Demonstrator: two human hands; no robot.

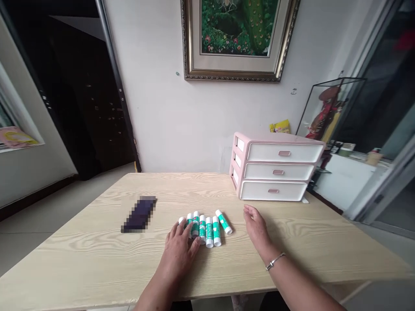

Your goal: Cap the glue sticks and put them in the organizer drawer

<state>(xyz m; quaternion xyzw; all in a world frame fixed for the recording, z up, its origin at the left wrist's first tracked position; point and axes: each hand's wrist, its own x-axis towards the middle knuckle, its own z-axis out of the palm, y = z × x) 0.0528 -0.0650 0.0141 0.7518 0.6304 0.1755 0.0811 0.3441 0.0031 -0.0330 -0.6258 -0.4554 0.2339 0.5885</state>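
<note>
Several green-and-white glue sticks lie side by side in a loose row on the wooden table. At the row's right end, one glue stick is tilted at an angle and a little apart at its lower end. My left hand rests over the left end of the row, fingers spread and touching the sticks, partly hiding them. To the right of the row, my right hand is on its side near the tabletop, fingers extended and slightly bent, with nothing visible in it. A bracelet circles the right wrist.
A pink and white three-drawer box stands at the table's back right, with a yellow packet behind it. A dark, pixelated flat object lies left of the glue sticks. A framed picture hangs on the wall.
</note>
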